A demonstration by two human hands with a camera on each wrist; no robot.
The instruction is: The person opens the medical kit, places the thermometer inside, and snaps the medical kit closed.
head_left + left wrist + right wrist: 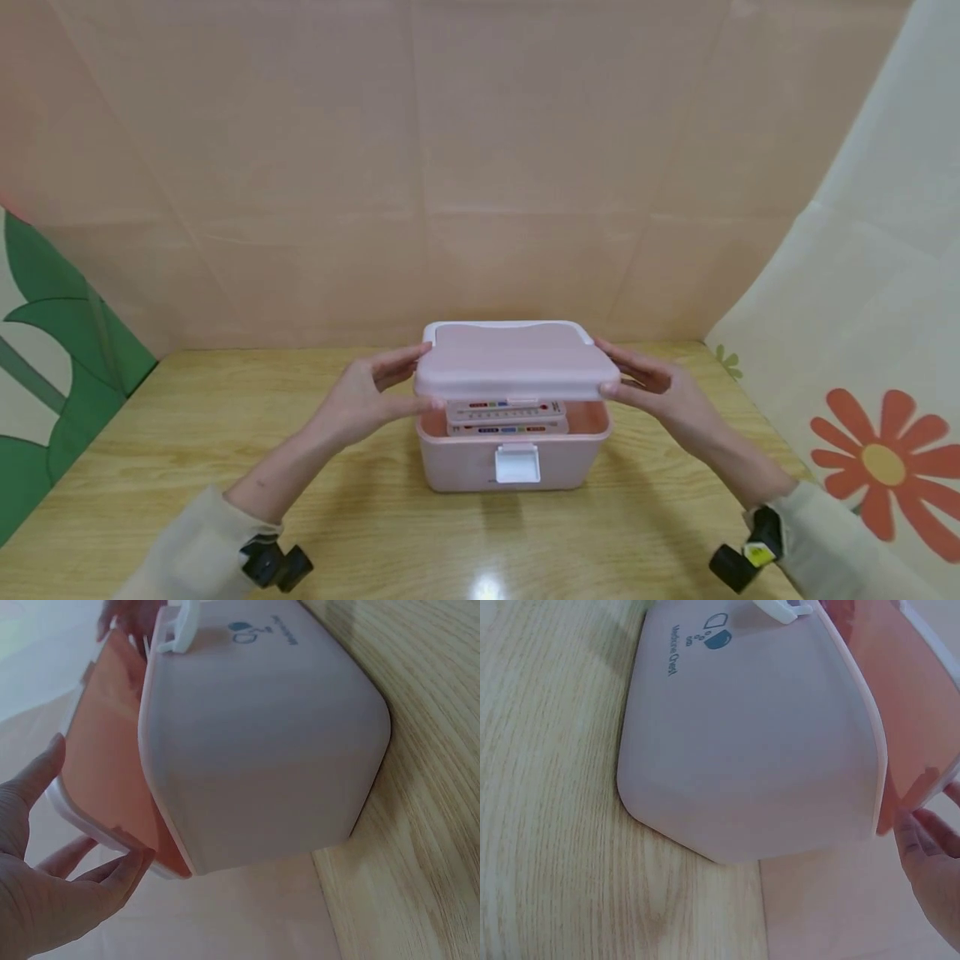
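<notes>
A pink medicine chest [457,467] stands on the wooden table, "Medicine Chest" printed on its front in the right wrist view. Its pink lid [517,362] is tilted partly up, with a gap along the front. My left hand [360,398] grips the lid's left side, thumb near the front corner and fingers at the side. On the right side, my right hand [663,390] holds the lid the same way. Inside the chest lie flat boxes [508,422] with coloured print; the lid hides their rear part. A white latch [517,463] hangs down at the front.
The wooden table [247,417] runs back to a plain beige cloth [420,167]. To the right hangs a white cloth with a red flower [883,464]; green leaf shapes [60,350] show at the left. Both wrists wear black cameras [273,564].
</notes>
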